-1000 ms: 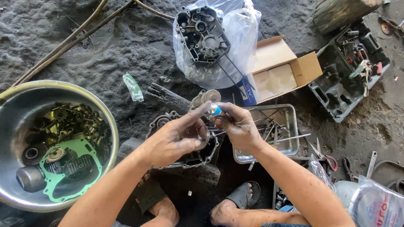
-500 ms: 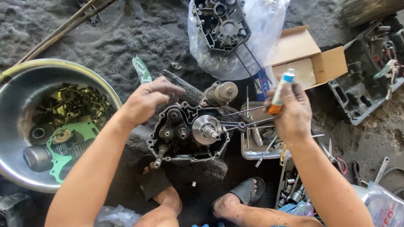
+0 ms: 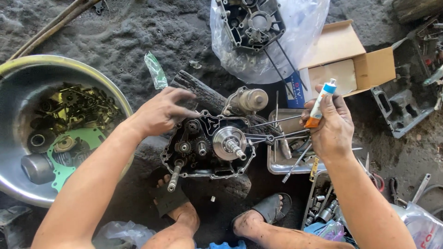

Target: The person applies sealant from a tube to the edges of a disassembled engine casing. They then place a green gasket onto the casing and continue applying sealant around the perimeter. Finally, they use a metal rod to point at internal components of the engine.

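A big round metal basin [image 3: 18, 83] w/ a green gasket and greasy parts sits at the left, next to the open grey metal engine case [image 3: 207, 145] full of gears in the middle. The left hand [image 3: 159, 110] rests on the case's top left edge, fingers spread. The right hand [image 3: 330, 127], just right of the case, has fingers wrapped tight around a small white tube w/ a blue cap & orange end [image 3: 321, 102], held upright.

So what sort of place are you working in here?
Likely an informal outdoor repair spot on bare ground: an open engine case rests on a log, a metal basin holds loose parts, and a tool tray sits beside it.
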